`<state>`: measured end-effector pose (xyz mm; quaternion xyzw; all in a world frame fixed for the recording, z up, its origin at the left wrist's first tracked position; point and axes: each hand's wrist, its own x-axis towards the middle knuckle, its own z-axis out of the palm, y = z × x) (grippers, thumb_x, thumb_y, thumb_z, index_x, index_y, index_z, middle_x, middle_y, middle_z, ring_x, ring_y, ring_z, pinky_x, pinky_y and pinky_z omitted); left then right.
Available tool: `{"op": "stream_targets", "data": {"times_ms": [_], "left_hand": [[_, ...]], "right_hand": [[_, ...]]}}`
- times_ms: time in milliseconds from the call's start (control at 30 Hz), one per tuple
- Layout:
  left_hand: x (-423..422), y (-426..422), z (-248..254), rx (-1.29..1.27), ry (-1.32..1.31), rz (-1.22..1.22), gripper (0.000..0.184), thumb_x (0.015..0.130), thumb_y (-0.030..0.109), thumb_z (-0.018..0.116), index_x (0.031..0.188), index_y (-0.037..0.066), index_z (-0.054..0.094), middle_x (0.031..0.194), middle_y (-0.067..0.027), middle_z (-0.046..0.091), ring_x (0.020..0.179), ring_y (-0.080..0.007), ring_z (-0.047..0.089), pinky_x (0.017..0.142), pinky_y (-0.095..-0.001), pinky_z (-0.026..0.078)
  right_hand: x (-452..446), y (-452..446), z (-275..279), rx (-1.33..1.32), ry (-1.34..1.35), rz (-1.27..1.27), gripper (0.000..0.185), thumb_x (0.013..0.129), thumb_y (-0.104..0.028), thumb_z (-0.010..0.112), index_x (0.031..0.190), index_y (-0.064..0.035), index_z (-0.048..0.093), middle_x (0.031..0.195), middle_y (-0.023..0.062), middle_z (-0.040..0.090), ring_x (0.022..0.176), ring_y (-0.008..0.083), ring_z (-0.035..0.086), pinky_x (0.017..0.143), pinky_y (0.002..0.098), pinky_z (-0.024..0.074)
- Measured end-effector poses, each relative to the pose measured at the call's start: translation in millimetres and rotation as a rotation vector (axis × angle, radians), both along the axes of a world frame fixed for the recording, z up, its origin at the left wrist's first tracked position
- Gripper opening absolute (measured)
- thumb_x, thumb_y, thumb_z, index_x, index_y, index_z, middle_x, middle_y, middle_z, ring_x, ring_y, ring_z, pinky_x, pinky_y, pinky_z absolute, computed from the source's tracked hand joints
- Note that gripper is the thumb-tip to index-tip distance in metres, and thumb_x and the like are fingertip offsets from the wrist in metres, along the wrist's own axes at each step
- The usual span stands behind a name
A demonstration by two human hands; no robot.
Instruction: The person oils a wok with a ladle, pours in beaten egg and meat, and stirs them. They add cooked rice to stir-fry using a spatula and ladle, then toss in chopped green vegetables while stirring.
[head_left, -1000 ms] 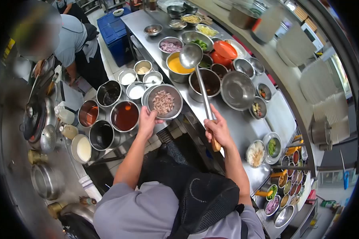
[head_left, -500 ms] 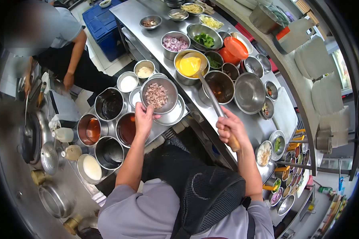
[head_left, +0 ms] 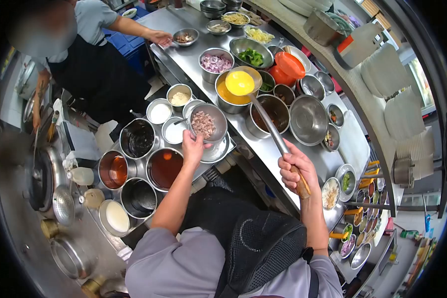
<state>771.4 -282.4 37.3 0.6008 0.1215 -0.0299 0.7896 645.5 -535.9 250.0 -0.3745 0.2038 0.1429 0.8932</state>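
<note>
head | my left hand (head_left: 193, 148): gripping steel bowl (head_left: 219, 125) by near edge, pinkish chopped bits (head_left: 202, 124) inside | my right hand (head_left: 298, 167): wrapped round wooden handle of ladle (head_left: 272, 126), scoop full of yellow liquid (head_left: 240, 83), over pot (head_left: 233, 107) of same | co-worker's hand (head_left: 160, 38) just beside small bowl (head_left: 187, 44)

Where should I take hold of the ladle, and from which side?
I'd grip the ladle by its wooden end, around where the right hand holds it, coming from the person's right. The long handle slants back toward that side from the scoop over the pot. The scoop carries yellow liquid, so keeping it level should limit spills.
</note>
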Motion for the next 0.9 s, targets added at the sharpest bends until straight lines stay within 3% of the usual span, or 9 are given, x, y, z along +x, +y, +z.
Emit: {"op": "stream_targets", "data": {"times_ms": [233,400,467,633,700,900], "left_hand": [[17,-45,-3,-0.026,0.034,0.096,0.019,0.088,0.002,0.054,0.094,-0.002,0.036,0.093,-0.0104,0.044,0.072,-0.0195,0.059,0.054,-0.0328,0.062],[8,-52,-10,-0.321,0.029,0.204,0.021,0.088,-0.001,0.052,0.097,0.001,0.033,0.100,-0.0155,0.051,0.078,-0.0287,0.065,0.058,-0.0351,0.061],[-16,-37,-6,-0.382,-0.018,0.246,0.022,0.089,-0.001,0.053,0.100,0.001,0.034,0.100,-0.0140,0.052,0.080,-0.0279,0.065,0.060,-0.0357,0.062],[-131,32,27,-0.424,-0.131,0.418,0.022,0.090,0.002,0.053,0.094,0.004,0.031,0.098,-0.0182,0.053,0.080,-0.0303,0.066,0.061,-0.0360,0.062],[-186,73,17,-0.387,-0.113,0.538,0.022,0.089,0.002,0.052,0.094,0.005,0.031,0.096,-0.0164,0.052,0.078,-0.0288,0.065,0.060,-0.0371,0.061],[-387,174,28,-0.158,-0.204,1.090,0.022,0.086,0.000,0.052,0.093,0.006,0.033,0.094,-0.0118,0.047,0.070,-0.0231,0.060,0.058,-0.0368,0.061]], "right_hand": [[-20,-9,14,-0.090,-0.043,0.112,0.054,0.092,-0.007,0.050,0.143,-0.0102,0.032,0.069,0.0052,0.044,0.039,0.0054,0.036,0.030,0.0203,0.0301],[-59,-31,30,-0.036,-0.067,0.256,0.051,0.092,-0.005,0.048,0.140,-0.0086,0.033,0.068,0.0055,0.042,0.036,0.0043,0.033,0.027,0.0199,0.0271],[-72,-37,39,-0.020,-0.055,0.369,0.049,0.091,-0.004,0.047,0.139,-0.0091,0.036,0.068,0.0065,0.042,0.035,0.0049,0.033,0.026,0.0204,0.0267],[-91,-25,41,0.100,-0.011,0.657,0.057,0.091,-0.003,0.049,0.144,-0.0059,0.029,0.066,0.0083,0.041,0.034,0.0058,0.033,0.026,0.0203,0.0257],[-95,-3,39,0.131,0.008,0.808,0.058,0.090,-0.004,0.051,0.145,-0.0049,0.029,0.066,0.0092,0.041,0.034,0.0062,0.033,0.026,0.0207,0.0279],[-111,102,23,0.176,-0.006,1.318,0.058,0.090,-0.004,0.051,0.144,-0.0065,0.031,0.067,0.0093,0.042,0.033,0.0062,0.033,0.026,0.0213,0.0290]]}}
